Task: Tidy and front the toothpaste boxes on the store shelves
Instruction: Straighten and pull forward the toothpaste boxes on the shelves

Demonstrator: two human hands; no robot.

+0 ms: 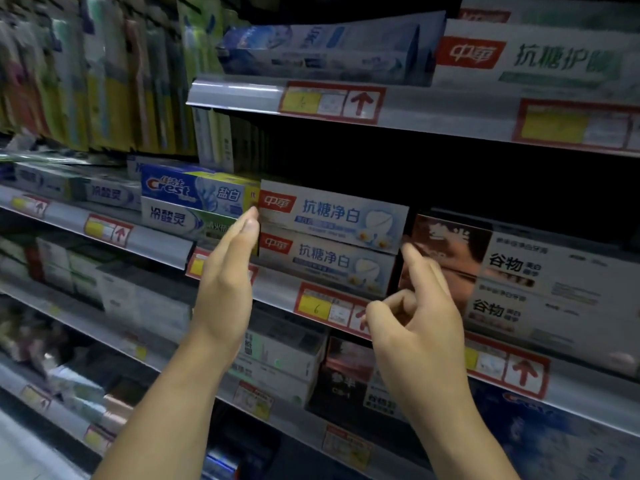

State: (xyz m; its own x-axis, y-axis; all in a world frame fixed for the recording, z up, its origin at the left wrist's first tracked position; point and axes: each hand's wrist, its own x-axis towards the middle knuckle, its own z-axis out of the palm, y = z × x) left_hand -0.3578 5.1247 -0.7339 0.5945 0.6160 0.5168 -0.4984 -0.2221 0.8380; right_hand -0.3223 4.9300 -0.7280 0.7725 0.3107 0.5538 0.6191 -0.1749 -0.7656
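Observation:
Two white-and-blue toothpaste boxes with red logos are stacked on the middle shelf, the top box (332,216) jutting a little to the right over the lower box (329,263). My left hand (230,271) stands flat with straight fingers, its fingertips touching the left end of the stack. My right hand (419,306) is at the stack's right end, index finger stretched up toward the corner of the top box, the other fingers curled and holding nothing.
A Crest box (197,192) over a green-and-white box (180,220) sits to the left. Brown-and-white boxes (502,271) stand to the right. The shelf edge (277,289) carries red-and-yellow price tags. More boxes fill the shelves above and below; hanging toothbrush packs (86,71) are at upper left.

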